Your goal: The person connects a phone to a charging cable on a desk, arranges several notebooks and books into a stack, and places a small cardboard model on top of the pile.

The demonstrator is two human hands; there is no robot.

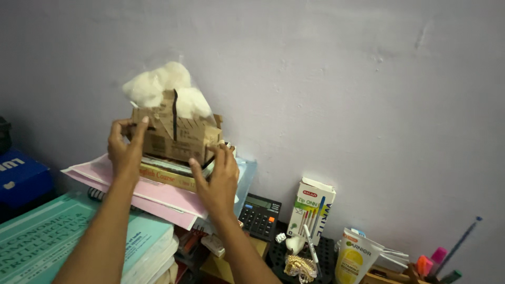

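A small open cardboard box (173, 139) sits on top of a stack of books (165, 176) against the wall. White cotton (158, 87) in a clear bag bulges out of its top. My left hand (126, 147) grips the box's left side. On the box's lower right corner, my right hand (218, 179) has its fingers pressed against the cardboard. Both hands hold the box from opposite sides.
Pink papers (158, 197) stick out under the books. Teal books (58, 236) lie at lower left, a blue box (21, 176) at far left. A black calculator (259, 214), a pen carton (310, 210), a tube (355, 257) and highlighters (428, 263) crowd the lower right.
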